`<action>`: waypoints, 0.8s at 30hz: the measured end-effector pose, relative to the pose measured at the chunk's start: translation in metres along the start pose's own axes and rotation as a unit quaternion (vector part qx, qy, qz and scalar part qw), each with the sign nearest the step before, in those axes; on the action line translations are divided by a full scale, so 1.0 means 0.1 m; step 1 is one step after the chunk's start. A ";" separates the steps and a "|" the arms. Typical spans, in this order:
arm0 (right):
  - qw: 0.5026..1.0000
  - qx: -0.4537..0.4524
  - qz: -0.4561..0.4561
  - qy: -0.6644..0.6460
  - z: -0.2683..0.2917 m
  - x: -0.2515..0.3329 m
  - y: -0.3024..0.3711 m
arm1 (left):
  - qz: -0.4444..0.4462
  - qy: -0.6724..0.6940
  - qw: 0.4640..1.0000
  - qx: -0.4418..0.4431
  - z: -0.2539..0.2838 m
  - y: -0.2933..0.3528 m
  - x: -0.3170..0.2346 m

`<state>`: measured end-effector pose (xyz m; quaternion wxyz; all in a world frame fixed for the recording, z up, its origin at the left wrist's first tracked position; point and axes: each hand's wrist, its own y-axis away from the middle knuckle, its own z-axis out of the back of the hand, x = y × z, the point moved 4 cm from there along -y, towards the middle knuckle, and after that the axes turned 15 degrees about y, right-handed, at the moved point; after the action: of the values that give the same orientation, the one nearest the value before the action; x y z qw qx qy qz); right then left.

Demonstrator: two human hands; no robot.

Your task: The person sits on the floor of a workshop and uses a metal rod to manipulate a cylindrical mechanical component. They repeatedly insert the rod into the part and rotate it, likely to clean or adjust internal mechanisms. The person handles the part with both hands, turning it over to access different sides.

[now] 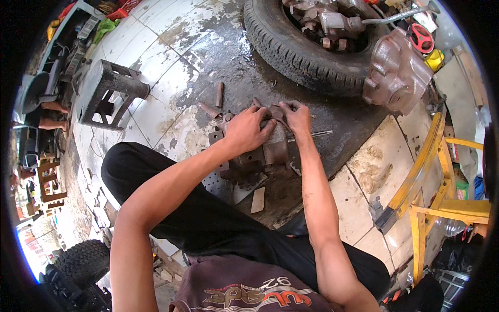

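A greasy brown metal casting (274, 151), with a bolt-holed flange on its left side, sits on the floor in front of my crossed legs. Over its top, the fingers of my left hand (248, 129) are curled and pressed together; what lies under the fingertips is hidden. Just to the right, my right hand (297, 118) pinches the edge of a flat dark brown piece (279, 115) against the casting. A thin metal rod (317, 135) sticks out on the right, beside my right wrist. Beyond the casting lie a short rusty cylinder (220, 94) and another brown piece (209, 109).
A large tyre (306, 67) holds more metal parts, with a brown metal cover (397, 70) leaning at its right. A dark plastic stool (112, 93) stands at left, a yellow metal frame (416, 177) at right. Oily dark patches stain the tiles. A pale scrap (258, 200) lies near my knee.
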<state>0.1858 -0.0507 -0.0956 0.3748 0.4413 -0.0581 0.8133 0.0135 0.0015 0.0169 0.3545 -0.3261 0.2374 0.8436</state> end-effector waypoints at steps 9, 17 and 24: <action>0.967 0.193 0.015 0.167 0.24 -0.05 -0.09 | -0.075 -0.021 0.992 0.096 0.11 -0.12 -0.24; 0.973 0.194 -0.002 0.122 0.22 0.00 0.00 | -0.092 -0.082 0.991 0.056 0.10 0.15 -0.34; 0.994 0.100 -0.034 0.003 -0.32 -0.27 -0.10 | 0.015 -0.065 0.998 0.007 0.03 0.08 -0.16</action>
<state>0.1799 -0.0446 -0.1381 0.3567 0.4754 0.0397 0.8033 0.0146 -0.0089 0.0320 0.3584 -0.2646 0.2247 0.8666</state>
